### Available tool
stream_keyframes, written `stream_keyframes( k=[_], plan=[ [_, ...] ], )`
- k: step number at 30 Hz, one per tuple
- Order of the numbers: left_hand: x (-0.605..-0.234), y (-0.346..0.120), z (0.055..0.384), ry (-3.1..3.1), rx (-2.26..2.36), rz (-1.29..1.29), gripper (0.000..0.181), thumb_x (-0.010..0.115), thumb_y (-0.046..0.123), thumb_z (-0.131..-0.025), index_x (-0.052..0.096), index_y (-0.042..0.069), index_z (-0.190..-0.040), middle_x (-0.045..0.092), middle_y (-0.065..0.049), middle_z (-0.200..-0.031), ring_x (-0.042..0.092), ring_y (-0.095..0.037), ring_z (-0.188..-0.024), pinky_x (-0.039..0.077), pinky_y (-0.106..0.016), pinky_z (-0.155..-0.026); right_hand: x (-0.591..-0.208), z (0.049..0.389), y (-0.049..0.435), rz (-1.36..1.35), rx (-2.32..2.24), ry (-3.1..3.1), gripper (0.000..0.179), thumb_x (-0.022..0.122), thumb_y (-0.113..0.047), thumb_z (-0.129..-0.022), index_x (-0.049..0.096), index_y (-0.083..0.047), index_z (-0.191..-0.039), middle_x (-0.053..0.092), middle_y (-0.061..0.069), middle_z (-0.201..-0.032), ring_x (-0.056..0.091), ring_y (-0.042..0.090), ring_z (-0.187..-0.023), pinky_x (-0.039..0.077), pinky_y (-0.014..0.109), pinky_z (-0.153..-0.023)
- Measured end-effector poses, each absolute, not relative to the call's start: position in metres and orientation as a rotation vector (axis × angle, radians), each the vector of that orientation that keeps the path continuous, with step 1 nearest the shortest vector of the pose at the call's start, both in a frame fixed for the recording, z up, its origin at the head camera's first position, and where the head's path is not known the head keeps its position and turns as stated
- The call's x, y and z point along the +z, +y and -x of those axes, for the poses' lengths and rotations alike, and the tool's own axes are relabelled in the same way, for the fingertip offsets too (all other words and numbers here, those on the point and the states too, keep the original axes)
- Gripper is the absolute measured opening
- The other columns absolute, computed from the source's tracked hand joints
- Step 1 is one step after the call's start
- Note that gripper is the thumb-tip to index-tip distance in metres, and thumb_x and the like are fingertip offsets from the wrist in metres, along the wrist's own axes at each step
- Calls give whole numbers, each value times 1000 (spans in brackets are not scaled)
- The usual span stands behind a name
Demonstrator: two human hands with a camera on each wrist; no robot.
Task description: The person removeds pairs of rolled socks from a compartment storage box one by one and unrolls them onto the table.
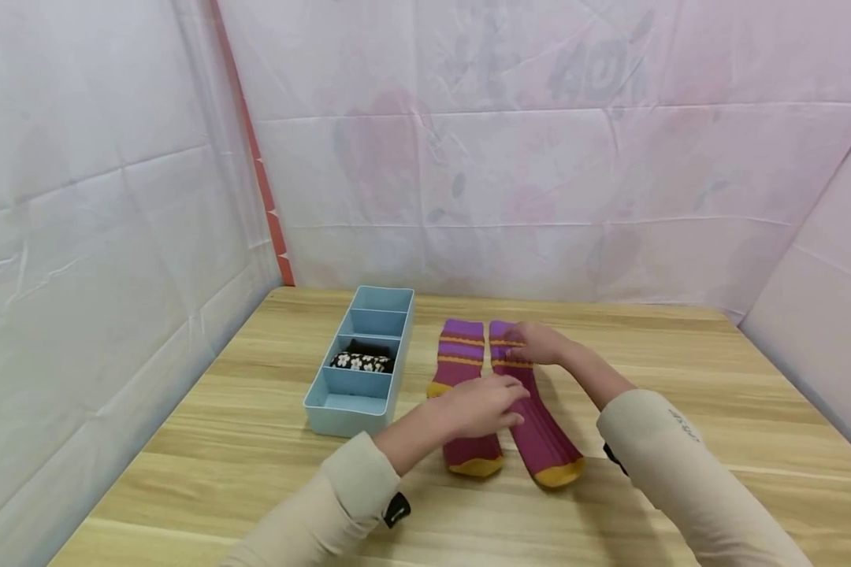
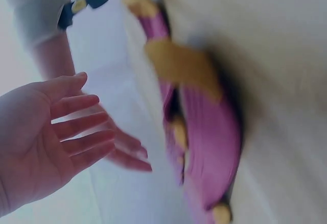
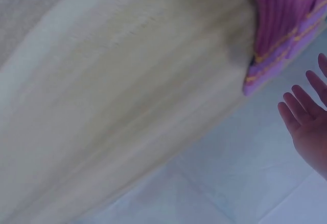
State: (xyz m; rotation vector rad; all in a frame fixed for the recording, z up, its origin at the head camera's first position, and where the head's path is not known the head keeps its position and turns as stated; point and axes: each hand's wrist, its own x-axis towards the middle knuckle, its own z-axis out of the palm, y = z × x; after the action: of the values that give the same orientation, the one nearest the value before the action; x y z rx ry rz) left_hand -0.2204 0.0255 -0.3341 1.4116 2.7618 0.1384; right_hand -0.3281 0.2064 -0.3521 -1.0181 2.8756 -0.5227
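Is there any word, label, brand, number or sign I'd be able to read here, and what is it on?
None can be read with certainty.
Right sleeve: small dark marks like lettering near the cuff, too small to read.
Back curtain: faint letter-like shapes near the top, too blurred to read.
Socks and blue box: no lettering seen.

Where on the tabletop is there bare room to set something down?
The tabletop shows bare wood right of the right sleeve, and also left of the blue box. Inside the box, the nearest compartment looks free; the next holds a dark patterned bundle. Crowded: the middle, where two burgundy socks lie side by side under the left hand and right hand.
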Motion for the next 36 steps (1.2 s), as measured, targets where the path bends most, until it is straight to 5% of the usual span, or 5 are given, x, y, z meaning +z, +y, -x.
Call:
stream_keyframes(
  k=[23,36],
  plan=[
    [-332,-94,245,3013,412,-1125,37,57,25,-93,56,3,-123,49,-13,-129,45,-26,-119,40,-38,-93,-286,321,112,1130,-420,2815,40,59,-14,-90,52,1,-126,52,18,-125,46,32,-117,37,43,-95],
    [-357,-172,235,3078,606,-843,65,56,44,-89,44,-2,-133,38,-19,-138,32,-35,-127,28,-51,-100,-290,310,61,1256,-320,2713,39,59,-16,-91,53,0,-126,51,13,-128,42,26,-122,32,37,-100]
  ],
)
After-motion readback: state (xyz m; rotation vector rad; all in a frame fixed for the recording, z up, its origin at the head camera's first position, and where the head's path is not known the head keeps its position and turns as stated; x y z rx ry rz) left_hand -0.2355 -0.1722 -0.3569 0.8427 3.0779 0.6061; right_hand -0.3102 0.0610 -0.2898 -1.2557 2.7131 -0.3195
